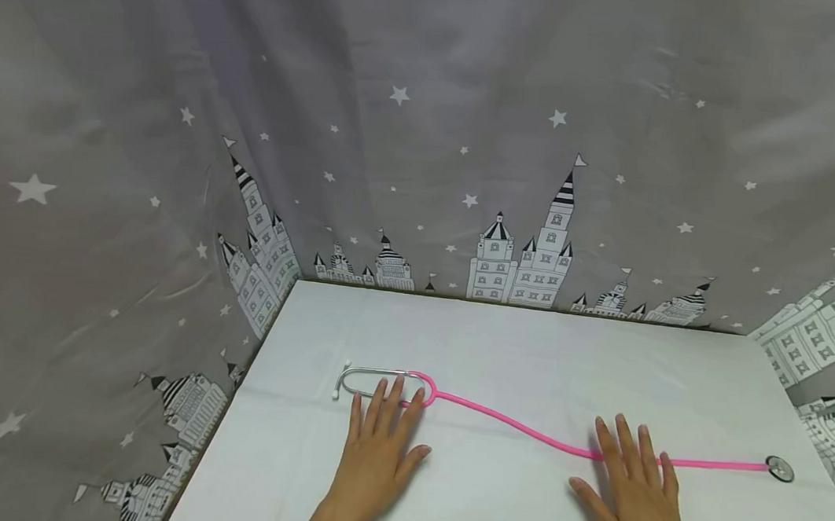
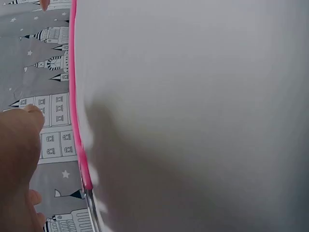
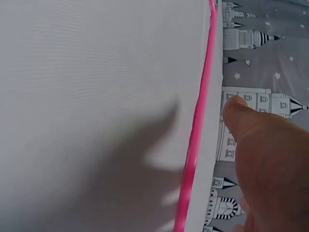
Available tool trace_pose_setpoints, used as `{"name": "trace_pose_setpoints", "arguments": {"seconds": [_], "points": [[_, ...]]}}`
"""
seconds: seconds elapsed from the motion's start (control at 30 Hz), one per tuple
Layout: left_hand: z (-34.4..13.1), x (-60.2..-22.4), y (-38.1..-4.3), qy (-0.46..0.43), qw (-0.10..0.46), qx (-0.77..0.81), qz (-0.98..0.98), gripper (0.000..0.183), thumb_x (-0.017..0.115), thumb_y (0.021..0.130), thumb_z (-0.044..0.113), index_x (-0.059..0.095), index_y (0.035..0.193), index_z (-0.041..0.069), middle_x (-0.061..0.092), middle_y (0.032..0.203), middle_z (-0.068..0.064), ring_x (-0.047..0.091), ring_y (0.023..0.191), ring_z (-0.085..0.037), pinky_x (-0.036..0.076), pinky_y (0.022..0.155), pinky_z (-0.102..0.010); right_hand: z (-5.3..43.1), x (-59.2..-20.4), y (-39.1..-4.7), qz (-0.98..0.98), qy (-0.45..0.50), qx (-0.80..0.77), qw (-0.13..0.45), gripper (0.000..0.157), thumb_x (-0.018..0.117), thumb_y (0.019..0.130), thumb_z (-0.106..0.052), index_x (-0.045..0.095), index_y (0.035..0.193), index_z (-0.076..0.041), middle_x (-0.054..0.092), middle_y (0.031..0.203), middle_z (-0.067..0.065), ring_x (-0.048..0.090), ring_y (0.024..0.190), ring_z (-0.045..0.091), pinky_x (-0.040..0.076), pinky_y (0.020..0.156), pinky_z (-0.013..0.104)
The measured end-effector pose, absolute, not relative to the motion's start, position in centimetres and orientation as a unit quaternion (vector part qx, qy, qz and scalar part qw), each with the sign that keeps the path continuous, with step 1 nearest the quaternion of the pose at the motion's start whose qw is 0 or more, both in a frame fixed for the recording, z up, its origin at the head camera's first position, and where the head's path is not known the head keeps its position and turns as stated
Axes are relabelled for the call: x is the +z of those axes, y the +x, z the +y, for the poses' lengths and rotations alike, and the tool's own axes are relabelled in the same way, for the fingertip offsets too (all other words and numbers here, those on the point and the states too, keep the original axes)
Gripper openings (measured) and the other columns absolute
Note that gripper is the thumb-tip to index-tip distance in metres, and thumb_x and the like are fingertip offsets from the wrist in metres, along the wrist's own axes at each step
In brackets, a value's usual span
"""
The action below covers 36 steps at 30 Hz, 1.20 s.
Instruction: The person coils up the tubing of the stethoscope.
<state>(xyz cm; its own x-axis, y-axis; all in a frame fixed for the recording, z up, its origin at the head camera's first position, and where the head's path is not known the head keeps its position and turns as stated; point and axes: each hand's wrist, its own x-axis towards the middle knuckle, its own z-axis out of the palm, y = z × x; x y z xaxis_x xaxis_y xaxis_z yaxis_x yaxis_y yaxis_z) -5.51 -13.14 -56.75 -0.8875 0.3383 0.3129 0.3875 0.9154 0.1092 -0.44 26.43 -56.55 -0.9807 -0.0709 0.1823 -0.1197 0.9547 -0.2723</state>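
Stethoscope [image 1: 522,428] lies on table [image 1: 490,492] (disc [image 1: 780,469] near right edge).

A pink stethoscope [image 1: 536,434] lies stretched across a white tabletop [image 1: 491,485], earpieces [image 1: 336,395] left, chestpiece [image 1: 780,469] right.

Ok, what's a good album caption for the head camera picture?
Left hand and right hand above a pink stethoscope laid out across a white tabletop.

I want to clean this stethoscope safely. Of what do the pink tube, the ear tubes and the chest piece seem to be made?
Pink tube: probably smooth rubber or soft plastic; it curves gently, with a slight sheen.
Ear tubes: likely polished metal; silvery, with bright highlights.
Chest piece: perhaps metal, by its grey, dark-rimmed face; finish too small to tell.
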Motion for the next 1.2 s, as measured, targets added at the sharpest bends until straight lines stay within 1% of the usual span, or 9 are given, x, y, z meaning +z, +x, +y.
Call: {"name": "trace_pose_setpoints", "arguments": {"seconds": [0.1,0.23,0.37,0.5,0.63,0.73,0.83,0.97,1.2], "points": [[-13.9,-56.1,-6.7,-0.202,0.137,-0.07,-0.967,0.084,0.069,0.1,0.057,0.033,0.17,0.028,0.026,0.18,-0.012,0.028,0.166,-0.042,0.021,0.128,-0.075,25.6,-56.2,-1.3,-0.983,0.068,0.15,0.079,0.1,0.072,0.095,-0.061,0.02,0.174,-0.027,0.024,0.179,0.014,0.003,0.17,0.04,-0.012,0.135,0.064],[-15.1,-55.5,-8.5,-0.222,0.122,-0.066,-0.965,0.076,0.075,0.098,0.05,0.047,0.163,0.023,0.032,0.177,-0.014,0.03,0.165,-0.042,0.021,0.128,-0.075,24.1,-55.2,-3.2,-0.977,0.109,0.169,0.07,0.096,0.075,0.094,-0.061,0.031,0.171,-0.024,0.038,0.173,0.017,0.02,0.166,0.044,0.019,0.127,0.074],[-16.0,-55.3,-10.0,-0.219,0.099,-0.066,-0.968,0.062,0.076,0.098,0.04,0.059,0.153,0.018,0.043,0.171,-0.017,0.034,0.163,-0.043,0.023,0.128,-0.075,22.2,-54.6,-5.3,-0.967,0.157,0.186,0.072,0.082,0.078,0.095,-0.054,0.048,0.162,-0.018,0.056,0.159,0.016,0.043,0.154,0.046,0.04,0.116,0.07],[-16.8,-55.3,-11.0,-0.206,0.08,-0.074,-0.972,0.05,0.076,0.099,0.03,0.065,0.147,0.018,0.053,0.163,-0.018,0.037,0.161,-0.044,0.024,0.129,-0.074,19.9,-54.9,-7.5,-0.961,0.191,0.184,0.073,0.061,0.081,0.095,-0.044,0.064,0.145,-0.012,0.068,0.141,0.011,0.06,0.139,0.037,0.052,0.111,0.062],[-17.1,-55.2,-11.5,-0.202,0.071,-0.081,-0.973,0.049,0.079,0.098,0.024,0.066,0.145,0.019,0.062,0.154,-0.016,0.048,0.154,-0.043,0.025,0.128,-0.074,17.9,-55.5,-9.4,-0.96,0.199,0.185,0.064,0.038,0.084,0.093,-0.034,0.071,0.122,-0.013,0.07,0.123,0.003,0.064,0.126,0.027,0.055,0.105,0.052],[-17.2,-55.3,-11.7,-0.2,0.068,-0.081,-0.974,0.051,0.079,0.098,0.022,0.065,0.146,0.019,0.066,0.149,-0.014,0.056,0.148,-0.04,0.027,0.128,-0.074,16.7,-55.9,-10.5,-0.961,0.198,0.184,0.054,0.028,0.085,0.092,-0.03,0.07,0.111,-0.016,0.068,0.111,-0.002,0.063,0.114,0.022,0.056,0.098,0.046],[-17.2,-55.5,-11.9,-0.204,0.07,-0.085,-0.973,0.051,0.08,0.097,0.021,0.065,0.146,0.018,0.067,0.147,-0.013,0.06,0.143,-0.037,0.029,0.128,-0.072,15.9,-56.3,-11.2,-0.965,0.194,0.172,0.046,0.024,0.086,0.091,-0.028,0.069,0.104,-0.018,0.064,0.102,-0.005,0.058,0.105,0.018,0.054,0.092,0.042],[-17.1,-55.6,-11.9,-0.217,0.081,-0.085,-0.969,0.05,0.08,0.097,0.02,0.065,0.144,0.019,0.068,0.145,-0.012,0.063,0.14,-0.036,0.031,0.127,-0.072,15.3,-56.5,-11.7,-0.967,0.195,0.155,0.053,0.022,0.087,0.088,-0.025,0.069,0.098,-0.019,0.063,0.099,-0.005,0.055,0.099,0.016,0.054,0.088,0.039],[-16.5,-55.4,-12.0,-0.224,0.091,-0.093,-0.966,0.061,0.083,0.094,0.024,0.06,0.15,0.018,0.067,0.148,-0.013,0.062,0.14,-0.035,0.033,0.126,-0.072,15.7,-54.8,-11.6,-0.954,0.221,0.166,0.121,0.016,0.084,0.089,-0.017,0.07,0.096,-0.015,0.063,0.098,-0.004,0.055,0.092,0.015,0.052,0.08,0.036]]}}
